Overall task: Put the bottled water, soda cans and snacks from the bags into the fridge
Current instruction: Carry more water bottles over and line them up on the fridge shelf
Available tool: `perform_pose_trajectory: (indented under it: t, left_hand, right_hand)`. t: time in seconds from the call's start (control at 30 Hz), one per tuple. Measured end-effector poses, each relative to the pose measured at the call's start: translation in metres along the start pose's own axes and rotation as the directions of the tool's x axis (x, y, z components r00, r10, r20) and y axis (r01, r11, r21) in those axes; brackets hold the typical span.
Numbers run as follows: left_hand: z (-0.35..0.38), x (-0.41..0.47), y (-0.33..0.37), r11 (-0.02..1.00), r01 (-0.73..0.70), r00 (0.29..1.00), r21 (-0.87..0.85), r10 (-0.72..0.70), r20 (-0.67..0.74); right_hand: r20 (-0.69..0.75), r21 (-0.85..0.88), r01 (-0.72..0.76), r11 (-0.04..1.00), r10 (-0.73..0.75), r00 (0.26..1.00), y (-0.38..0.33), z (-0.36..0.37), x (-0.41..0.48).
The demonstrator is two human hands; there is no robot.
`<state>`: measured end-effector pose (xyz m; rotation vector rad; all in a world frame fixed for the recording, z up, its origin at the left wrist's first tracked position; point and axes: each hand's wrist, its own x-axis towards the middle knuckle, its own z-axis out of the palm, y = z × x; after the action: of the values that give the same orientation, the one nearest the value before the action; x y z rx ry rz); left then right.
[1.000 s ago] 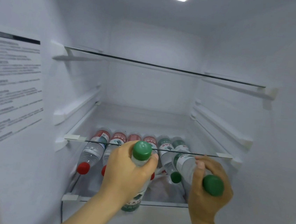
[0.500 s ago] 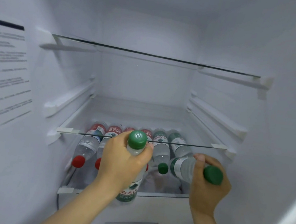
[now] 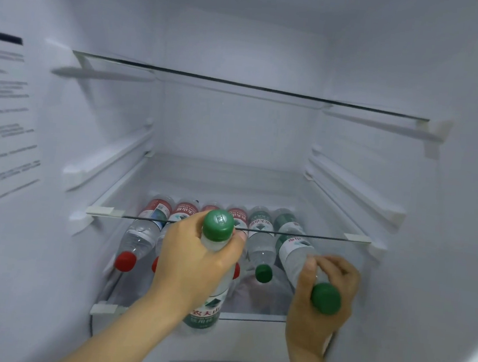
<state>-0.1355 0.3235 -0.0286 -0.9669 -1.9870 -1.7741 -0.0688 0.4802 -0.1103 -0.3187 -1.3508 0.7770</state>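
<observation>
Clasping with the fingers (image 3: 337, 268) of the right hand (image 3: 319, 301) a green-capped bottle (image 3: 295, 251) near its cap, base aimed inward along the lower shelf (image 3: 250, 317), just beside the right end of the lying row (image 3: 137, 238). Clutching a second bottle (image 3: 206, 310) upright in the left hand (image 3: 194, 258), before the row's middle. Probably sliding the right one in first.

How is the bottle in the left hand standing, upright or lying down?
Upright: the left hand grips the bottle with its green cap on top and its label below the hand.
</observation>
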Motion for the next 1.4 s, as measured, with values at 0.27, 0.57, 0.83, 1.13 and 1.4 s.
perform_pose_trajectory:
  t: [0.27, 0.57, 0.83, 1.13, 1.4]
  left_hand:
    - [-0.001, 0.001, -0.003, 1.0, -0.005, 1.0, -0.001, 0.005, 0.019]
    - [0.0, 0.0, -0.002, 1.0, -0.003, 1.0, 0.002, 0.003, 0.016]
    - [-0.001, -0.002, -0.001, 1.0, 0.002, 1.0, -0.011, -0.001, 0.023]
    - [-0.005, -0.007, -0.01, 0.989, 0.076, 0.993, -0.125, -0.064, 0.098]
    - [-0.014, -0.013, -0.013, 0.989, 0.096, 0.979, -0.112, -0.074, 0.188]
  right_hand:
    - [0.318, -0.132, -0.293, 0.947, 0.32, 0.892, 0.029, -0.003, -0.004]
    - [0.541, -0.318, -0.298, 0.9, 0.43, 0.723, 0.052, 0.005, 0.008]
    - [0.537, -0.511, -0.169, 0.843, 0.466, 0.703, 0.056, 0.019, 0.032]
    - [0.507, -0.473, -0.288, 0.832, 0.525, 0.684, 0.01, -0.005, 0.036]
    - [0.603, -0.249, -0.352, 0.902, 0.429, 0.672, -0.074, -0.019, 0.047]
